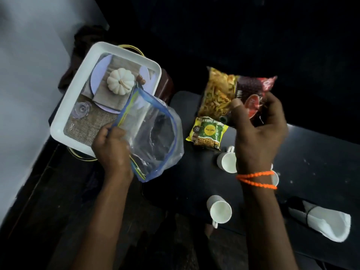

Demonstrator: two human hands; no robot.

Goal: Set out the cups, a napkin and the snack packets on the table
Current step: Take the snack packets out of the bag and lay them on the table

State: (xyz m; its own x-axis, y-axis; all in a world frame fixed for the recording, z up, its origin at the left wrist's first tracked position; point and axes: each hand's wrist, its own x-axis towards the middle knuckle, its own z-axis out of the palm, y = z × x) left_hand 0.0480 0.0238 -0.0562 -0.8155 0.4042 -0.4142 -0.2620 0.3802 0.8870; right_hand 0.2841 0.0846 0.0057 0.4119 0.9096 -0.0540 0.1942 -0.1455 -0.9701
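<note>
My right hand (259,125) grips a red snack packet (253,88) above the far part of the black table (321,152); a clear packet of yellow chips (216,92) sits right beside it, touching. A small green and yellow packet (207,133) lies on the table below them. My left hand (111,151) holds a clear zip bag (153,137) with a blue rim by its opening. Two white cups lie near my right wrist: one (226,160) partly hidden by it, another (219,210) nearer me. A rolled white napkin (323,223) lies at the right.
A white tray (78,94) with a printed pumpkin picture rests on a gold-rimmed stand left of the table, under the zip bag's edge. A pale wall runs along the left. The floor and the far side are dark.
</note>
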